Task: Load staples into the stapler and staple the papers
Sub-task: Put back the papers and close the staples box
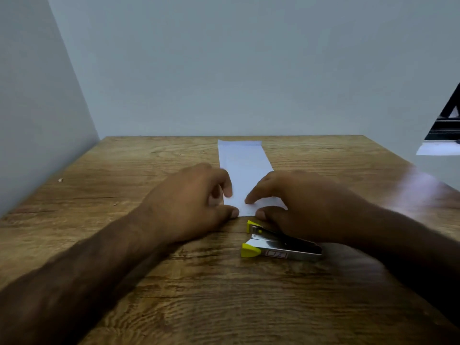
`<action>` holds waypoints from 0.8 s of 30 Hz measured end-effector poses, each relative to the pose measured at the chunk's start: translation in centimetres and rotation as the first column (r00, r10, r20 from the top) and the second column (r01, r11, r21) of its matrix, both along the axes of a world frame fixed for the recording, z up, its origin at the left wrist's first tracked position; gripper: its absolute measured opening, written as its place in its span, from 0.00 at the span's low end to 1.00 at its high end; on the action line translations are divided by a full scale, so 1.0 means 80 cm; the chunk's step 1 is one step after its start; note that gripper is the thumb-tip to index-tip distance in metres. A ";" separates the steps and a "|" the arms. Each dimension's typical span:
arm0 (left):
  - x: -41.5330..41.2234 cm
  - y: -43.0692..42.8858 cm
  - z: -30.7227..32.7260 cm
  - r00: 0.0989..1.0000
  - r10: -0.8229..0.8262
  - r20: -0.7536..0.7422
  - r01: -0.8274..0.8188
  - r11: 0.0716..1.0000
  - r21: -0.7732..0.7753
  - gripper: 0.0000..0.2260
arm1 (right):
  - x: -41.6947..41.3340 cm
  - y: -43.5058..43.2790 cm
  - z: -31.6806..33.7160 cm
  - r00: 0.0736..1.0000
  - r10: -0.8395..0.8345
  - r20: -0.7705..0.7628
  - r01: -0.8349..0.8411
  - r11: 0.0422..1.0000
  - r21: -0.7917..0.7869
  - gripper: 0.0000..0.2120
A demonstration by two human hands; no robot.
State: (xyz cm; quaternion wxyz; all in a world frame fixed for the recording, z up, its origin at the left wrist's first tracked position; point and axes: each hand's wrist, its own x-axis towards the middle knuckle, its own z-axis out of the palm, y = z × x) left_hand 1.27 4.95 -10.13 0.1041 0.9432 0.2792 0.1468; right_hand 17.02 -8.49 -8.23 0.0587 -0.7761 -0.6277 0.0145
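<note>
A narrow stack of white papers (242, 165) lies lengthwise on the wooden table (124, 170), reaching toward the back wall. My left hand (189, 197) holds the near left corner of the papers, thumb at their near edge. My right hand (293, 202) rests on the near right corner, with the index fingertip pressing down on the sheet. A small metal stapler with yellow ends (278, 247) lies on its side on the table just in front of the papers, below my right hand, and no hand holds it. No staples are visible.
Grey walls close the table at the back and the left. A black and white object (445, 130) shows at the right edge of the view. Two tiny specks (60, 180) lie on the left part of the table.
</note>
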 end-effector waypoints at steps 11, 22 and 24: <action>0.097 -0.013 0.016 0.945 -0.284 -0.162 0.288 0.958 -0.001 0.10 | 0.089 -0.015 0.010 0.997 -0.080 0.001 0.080 0.993 -0.083 0.15; 0.245 -0.082 0.024 0.881 -0.390 -0.269 0.404 0.915 -0.003 0.14 | 0.214 -0.085 0.005 0.937 -0.289 -0.194 0.293 0.956 -0.010 0.12; 0.262 -0.092 0.021 0.870 -0.396 -0.296 0.412 0.911 -0.007 0.16 | 0.231 -0.096 0.002 0.918 -0.323 -0.231 0.336 0.942 0.020 0.12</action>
